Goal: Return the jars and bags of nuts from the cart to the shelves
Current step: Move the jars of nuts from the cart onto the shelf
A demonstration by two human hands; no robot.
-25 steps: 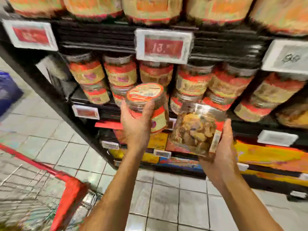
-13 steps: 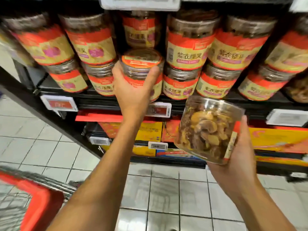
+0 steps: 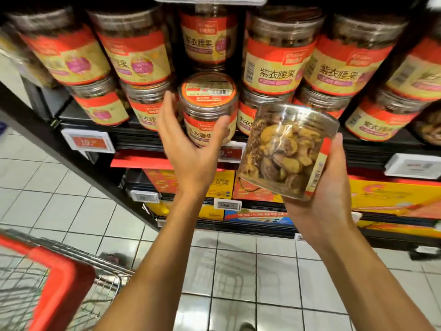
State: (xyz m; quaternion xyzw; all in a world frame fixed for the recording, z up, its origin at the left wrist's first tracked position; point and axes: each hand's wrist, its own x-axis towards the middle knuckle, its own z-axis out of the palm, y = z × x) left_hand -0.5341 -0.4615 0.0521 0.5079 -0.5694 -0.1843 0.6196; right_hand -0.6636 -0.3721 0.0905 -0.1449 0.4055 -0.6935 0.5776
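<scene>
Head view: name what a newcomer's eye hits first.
The clear jar of nuts stands out, tilted in the right hand at centre right. Just left of it, the left hand brackets a red-labelled jar at the front of the shelf, among stacked matching jars.

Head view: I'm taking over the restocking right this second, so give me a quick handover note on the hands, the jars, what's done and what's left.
Left hand: open, fingers straight beside the labelled jar, thumb against its front. That jar stands in the lower row on the shelf, among matching jars.
Right hand: grips a second jar, tilted, in front of the shelf, not yet placed.
Done: the labelled jar looks shelved.
Left: draw the left hand back, shelve the second jar, then check the cart; its contents are too blurred to tell.
</scene>
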